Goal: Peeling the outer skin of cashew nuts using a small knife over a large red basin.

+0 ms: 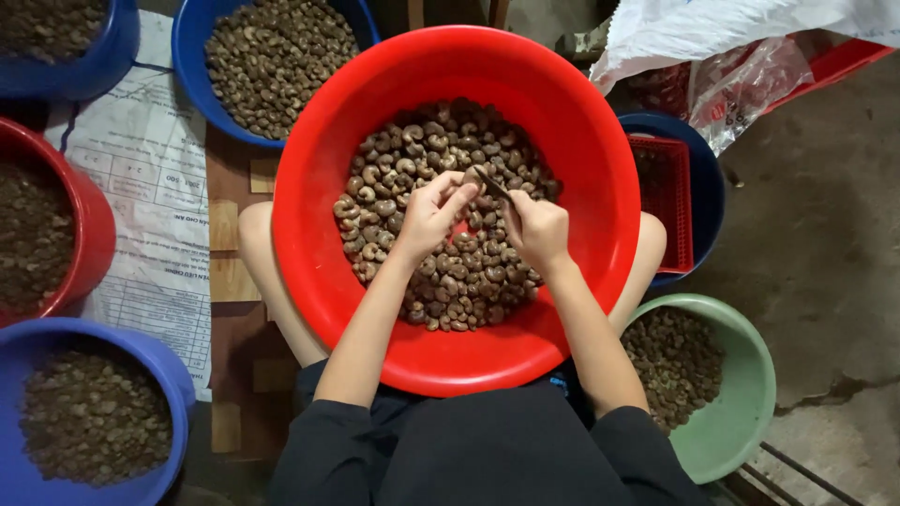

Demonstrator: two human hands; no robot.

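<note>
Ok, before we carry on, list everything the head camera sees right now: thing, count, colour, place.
Large basin: one, red, on the person's lap, centre.
Cashew nuts: a heap, brown, inside the red basin.
Small knife: one, dark, in the right hand, tip over the nuts.
Blue tubs: four; top centre, top left, bottom left, right edge.
Red tub: one, left edge, filled.
Green bowl: one, pale green, lower right, holding nuts.
Red crate: one, inside the right blue tub.
Printed paper sheets: white, on the floor at left.
Plastic bags: white and clear, top right.
Left hand: pinching a nut.
Right hand: gripping the knife.
</note>
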